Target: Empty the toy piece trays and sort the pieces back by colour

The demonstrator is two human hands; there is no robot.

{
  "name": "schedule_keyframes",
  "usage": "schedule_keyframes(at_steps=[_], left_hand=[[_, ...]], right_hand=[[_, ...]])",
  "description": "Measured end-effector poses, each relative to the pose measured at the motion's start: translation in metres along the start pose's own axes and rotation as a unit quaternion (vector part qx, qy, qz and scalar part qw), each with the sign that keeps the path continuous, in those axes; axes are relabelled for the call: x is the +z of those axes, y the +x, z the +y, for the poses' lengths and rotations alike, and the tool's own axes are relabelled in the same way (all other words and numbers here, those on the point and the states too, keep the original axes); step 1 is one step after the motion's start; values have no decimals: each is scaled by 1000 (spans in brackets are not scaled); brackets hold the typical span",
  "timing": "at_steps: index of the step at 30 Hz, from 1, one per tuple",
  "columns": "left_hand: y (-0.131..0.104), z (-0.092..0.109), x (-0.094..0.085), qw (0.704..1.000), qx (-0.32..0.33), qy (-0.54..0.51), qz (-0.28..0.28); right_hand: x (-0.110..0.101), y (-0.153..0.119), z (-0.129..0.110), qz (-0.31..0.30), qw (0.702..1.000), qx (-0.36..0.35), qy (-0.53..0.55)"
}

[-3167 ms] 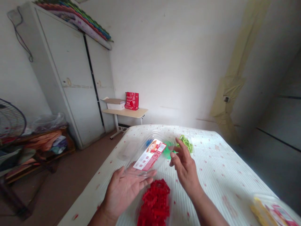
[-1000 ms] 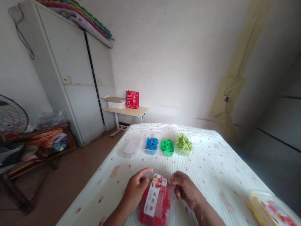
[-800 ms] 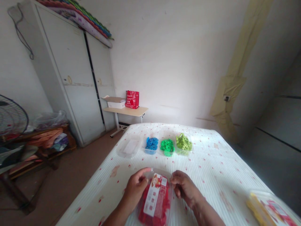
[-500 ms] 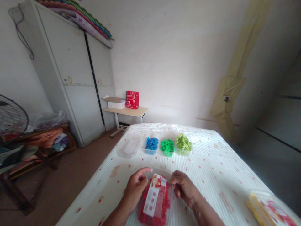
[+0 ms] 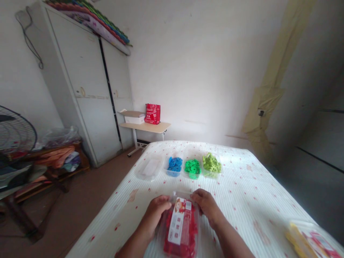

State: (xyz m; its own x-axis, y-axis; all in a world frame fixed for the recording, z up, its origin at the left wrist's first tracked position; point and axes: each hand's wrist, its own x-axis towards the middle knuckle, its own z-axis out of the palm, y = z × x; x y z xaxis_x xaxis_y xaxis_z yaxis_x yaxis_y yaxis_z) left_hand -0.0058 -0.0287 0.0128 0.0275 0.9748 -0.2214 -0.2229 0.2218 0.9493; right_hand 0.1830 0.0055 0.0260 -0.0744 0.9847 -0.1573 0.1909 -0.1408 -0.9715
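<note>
A clear plastic box [image 5: 192, 229] full of red pieces lies near the front of the bed, a printed label across its closed lid. My left hand [image 5: 157, 212] grips the box's left edge, thumb on the rim, with its other fingers partly hidden. At the far right corner, my right hand [image 5: 206, 205] has its fingers closed on the lid's rim. Beyond my hands, a row of small clear tubs holds blue pieces [image 5: 175, 165], green pieces [image 5: 192, 166] and lime-green pieces [image 5: 211, 163]. Left of them are clear plastic lids [image 5: 150, 169].
Another labelled box with yellow pieces [image 5: 301, 240] rests at the bed's right edge. The bed has a white, red-dotted cover [image 5: 233, 215]. Behind it are a small table [image 5: 158, 127] with a red bag [image 5: 153, 114], and a grey cabinet [image 5: 80, 71]. A fan [image 5: 16, 132] stands at left.
My right hand has shifted from the box's right side up to its far right corner. My left hand has slid slightly toward me along the left edge. The lid is still on.
</note>
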Motion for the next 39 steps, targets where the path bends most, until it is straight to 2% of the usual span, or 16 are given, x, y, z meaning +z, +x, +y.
schedule_keyframes(at_steps=[2, 5, 9, 15, 21, 25, 29, 34, 39], left_hand=[[0, -2, 1, 1000, -1, -25, -13], [0, -2, 4, 998, 0, -58, 4], [0, -2, 8, 996, 7, -88, -7], [0, -2, 10, 996, 12, -89, -20], [-1, -2, 14, 996, 21, -86, 3], [-3, -2, 15, 997, 20, -77, 8], [-3, -2, 13, 998, 26, -65, 9], [-1, -7, 19, 999, 28, -23, -8], [0, -11, 29, 999, 28, 29, -30]], right_hand=[[0, 1, 2, -6, 1000, 1, 10], [1, 0, 3, -16, 999, 15, 35], [3, 0, 1, -20, 998, 26, 55], [4, 3, 4, -21, 996, 45, 78], [4, 3, 4, -19, 991, 55, 120], [3, 1, 3, -17, 993, 47, 111], [-4, 0, -3, -23, 997, 37, 56], [-13, 5, -15, -106, 994, 28, -18], [-11, 20, -19, -196, 979, 25, -53]])
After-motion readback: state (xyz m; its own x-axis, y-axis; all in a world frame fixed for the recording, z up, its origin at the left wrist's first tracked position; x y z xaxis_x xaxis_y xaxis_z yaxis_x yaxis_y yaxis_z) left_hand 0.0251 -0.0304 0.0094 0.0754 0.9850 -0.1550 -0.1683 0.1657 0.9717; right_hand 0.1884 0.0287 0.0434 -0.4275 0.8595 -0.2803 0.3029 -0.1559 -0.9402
